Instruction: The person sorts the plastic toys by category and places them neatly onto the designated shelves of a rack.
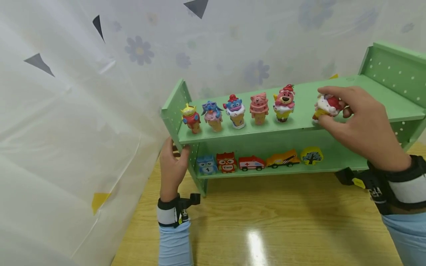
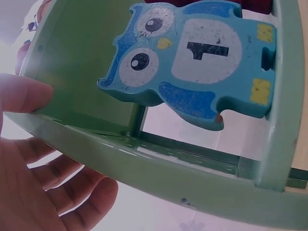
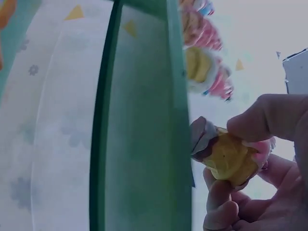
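My right hand (image 1: 364,127) pinches a small ice-cream-cone figurine (image 1: 327,106), white with a red top and yellow cone, between thumb and fingers. It is tilted at the front of the green shelf's (image 1: 399,107) top board; in the right wrist view its base comes right at the board's edge. My left hand (image 1: 172,168) grips the shelf's left side panel (image 2: 144,161), thumb on the inner side and fingers outside. Left of the held figurine, several cone figurines stand in a row, from a red-bodied alien one (image 1: 191,120) to a pink bear one (image 1: 284,103).
Along the lower board stand a blue owl block (image 1: 207,165), a red owl block (image 1: 227,162), a toy ambulance (image 1: 251,163), an orange tow truck (image 1: 283,159) and a yellow tree block (image 1: 311,156). A wooden table (image 1: 233,210) lies under the shelf, with a patterned curtain (image 1: 219,48) behind.
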A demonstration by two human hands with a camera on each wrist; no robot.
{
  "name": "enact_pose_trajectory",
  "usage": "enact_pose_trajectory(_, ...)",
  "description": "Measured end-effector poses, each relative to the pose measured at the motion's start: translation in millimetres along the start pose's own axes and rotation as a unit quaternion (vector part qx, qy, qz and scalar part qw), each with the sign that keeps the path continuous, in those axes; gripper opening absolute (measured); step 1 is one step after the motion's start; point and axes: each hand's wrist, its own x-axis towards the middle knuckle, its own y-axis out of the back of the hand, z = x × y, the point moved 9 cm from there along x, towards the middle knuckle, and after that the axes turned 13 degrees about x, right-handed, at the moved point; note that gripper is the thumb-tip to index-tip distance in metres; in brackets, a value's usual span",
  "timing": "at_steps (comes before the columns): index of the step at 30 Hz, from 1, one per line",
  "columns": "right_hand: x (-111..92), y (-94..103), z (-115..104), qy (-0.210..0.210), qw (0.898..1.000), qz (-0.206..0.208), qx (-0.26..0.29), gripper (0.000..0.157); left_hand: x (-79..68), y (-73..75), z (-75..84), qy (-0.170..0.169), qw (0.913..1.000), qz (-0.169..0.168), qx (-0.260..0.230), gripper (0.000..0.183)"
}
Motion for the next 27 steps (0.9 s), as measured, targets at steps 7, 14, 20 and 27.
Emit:
enact_pose_trajectory(7,18,-17.5,16,-0.029,0.999,-0.040,0.012,0.057,-2.2,0.0,0.1,-0.003,1.0000,0.001,-0.001,0.038)
enact_pose_trajectory(14,22,-20.8,16,-0.013,0.999,-0.038,0.014,0.053,-0.7,-0.3,0.8,-0.004,1.0000,0.002,-0.004,0.038)
enact_pose_trajectory(20,18,-23.9,19,-0.031,0.999,-0.039,0.020,0.056,0.0,-0.2,0.1,-0.001,1.0000,0.003,-0.003,0.038)
enact_pose_trajectory(27,15,-27.2,24,-0.063,0.997,-0.031,0.040,0.070,-2.2,-2.0,-7.5,0.004,1.0000,-0.003,-0.002,0.038)
